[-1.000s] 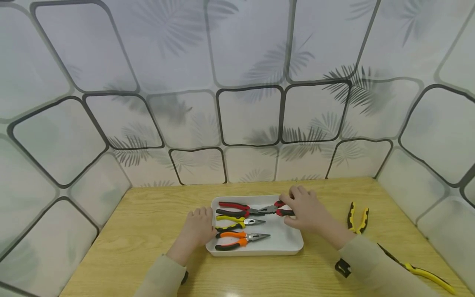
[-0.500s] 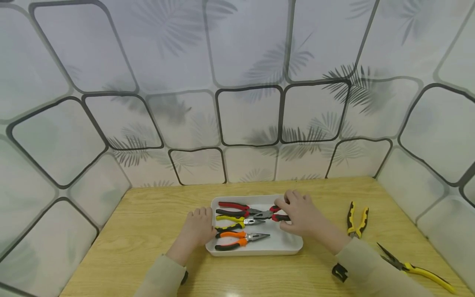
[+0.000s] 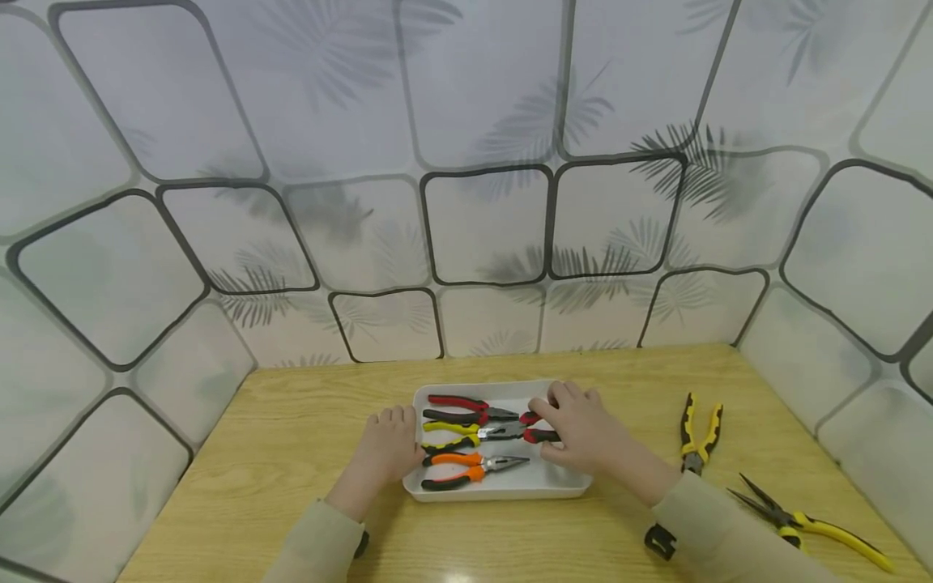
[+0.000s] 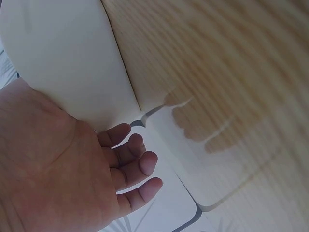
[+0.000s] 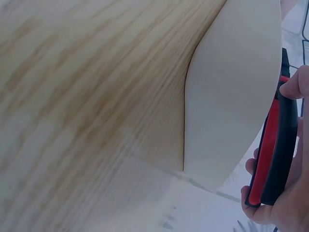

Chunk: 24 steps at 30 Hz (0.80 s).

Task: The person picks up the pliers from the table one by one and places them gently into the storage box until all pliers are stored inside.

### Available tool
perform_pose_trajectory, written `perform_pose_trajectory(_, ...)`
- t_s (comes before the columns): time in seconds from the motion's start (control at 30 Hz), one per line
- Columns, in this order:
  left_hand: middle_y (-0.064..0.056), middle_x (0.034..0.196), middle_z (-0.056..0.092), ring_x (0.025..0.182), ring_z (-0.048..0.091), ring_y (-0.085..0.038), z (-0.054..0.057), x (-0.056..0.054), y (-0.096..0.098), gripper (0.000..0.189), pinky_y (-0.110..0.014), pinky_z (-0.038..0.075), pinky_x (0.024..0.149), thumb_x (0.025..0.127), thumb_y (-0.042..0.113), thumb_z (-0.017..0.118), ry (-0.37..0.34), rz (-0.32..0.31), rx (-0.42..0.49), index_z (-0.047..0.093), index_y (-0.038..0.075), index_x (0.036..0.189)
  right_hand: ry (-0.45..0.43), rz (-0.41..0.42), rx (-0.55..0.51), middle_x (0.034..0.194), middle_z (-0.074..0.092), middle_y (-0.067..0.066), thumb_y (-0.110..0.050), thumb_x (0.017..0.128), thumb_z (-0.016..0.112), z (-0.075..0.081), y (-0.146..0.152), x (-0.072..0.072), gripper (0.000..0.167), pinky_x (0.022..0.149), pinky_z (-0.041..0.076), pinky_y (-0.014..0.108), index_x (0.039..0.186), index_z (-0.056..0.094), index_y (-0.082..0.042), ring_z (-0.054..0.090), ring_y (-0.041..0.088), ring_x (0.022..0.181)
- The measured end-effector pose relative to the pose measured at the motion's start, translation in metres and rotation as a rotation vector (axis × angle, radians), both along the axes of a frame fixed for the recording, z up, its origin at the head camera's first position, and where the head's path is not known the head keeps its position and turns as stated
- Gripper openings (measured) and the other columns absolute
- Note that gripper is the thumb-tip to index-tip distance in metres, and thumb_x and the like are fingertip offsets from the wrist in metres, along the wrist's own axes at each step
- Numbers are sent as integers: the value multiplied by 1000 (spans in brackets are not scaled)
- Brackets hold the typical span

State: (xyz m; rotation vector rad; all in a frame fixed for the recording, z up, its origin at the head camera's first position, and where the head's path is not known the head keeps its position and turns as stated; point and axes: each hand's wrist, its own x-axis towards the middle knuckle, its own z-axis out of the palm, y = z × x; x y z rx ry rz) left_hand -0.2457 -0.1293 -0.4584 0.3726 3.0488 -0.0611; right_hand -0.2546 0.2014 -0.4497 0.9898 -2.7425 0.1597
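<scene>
My left hand (image 3: 389,441) holds the left end of a white tray (image 3: 545,481); its fingers lie loosely bent outside the tray wall in the left wrist view, the thumb hidden behind it. Over the tray's right part, my right hand (image 3: 583,425) grips a pair of pliers by its red-and-black handles (image 5: 273,150), jaws pointing left. Left of it in the tray lie other red-and-black pliers (image 3: 455,402), yellow-and-black long-nose pliers (image 3: 452,427) and orange-and-black long-nose pliers (image 3: 477,472). The gripped pliers' jaws overlap the yellow pair's tips; whether they touch cannot be told.
On the wooden table (image 3: 321,397), right of the tray, lie yellow-and-black pliers (image 3: 688,425) with spread handles. Nearer me are yellow long-nose pliers (image 3: 838,530), partly behind the right sleeve. A patterned wall covering (image 3: 488,324) stands along the back and sides.
My right hand has moved left and slightly nearer me with the gripped pliers, whose jaws now lie over the yellow pair's tips. The left hand and the tray have hardly moved.
</scene>
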Motion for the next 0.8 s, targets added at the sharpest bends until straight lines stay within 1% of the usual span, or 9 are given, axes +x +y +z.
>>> perform_pose_trajectory(0.23,-24,125,62,115,61,-39,2,2,0,54,-55,50,102,96,32,71,3,1,9,53,-6,129,-9,16,6,102,42,3,-33,83,70,1,-4,4,42,72,24,38,122,61,-20,37,19,92)
perform_pose_trajectory(0.4,-24,124,62,115,61,-39,4,2,0,54,-55,50,101,96,33,71,2,-3,10,53,-6,129,-19,25,20,102,43,3,-34,86,73,1,-6,6,39,72,25,38,120,59,-21,37,19,91)
perform_pose_trajectory(0.5,-24,124,62,115,61,-39,4,1,0,53,-55,50,102,96,32,71,1,-3,11,53,-6,129,-27,31,29,102,42,2,-36,87,75,-1,-8,7,40,72,25,38,120,58,-21,36,19,90)
perform_pose_trajectory(0.63,-24,122,62,114,61,-39,3,0,0,53,-56,50,101,96,32,71,1,-4,10,53,-6,128,-62,28,48,102,41,2,-38,87,75,-6,-10,9,41,72,23,38,120,57,-22,34,19,90)
perform_pose_trajectory(0.8,-23,120,62,112,60,-38,1,0,-1,51,-56,50,100,95,31,71,-3,-7,19,52,-5,126,-64,36,56,100,41,0,-40,86,75,-10,-12,12,42,73,23,36,119,57,-22,33,18,87)
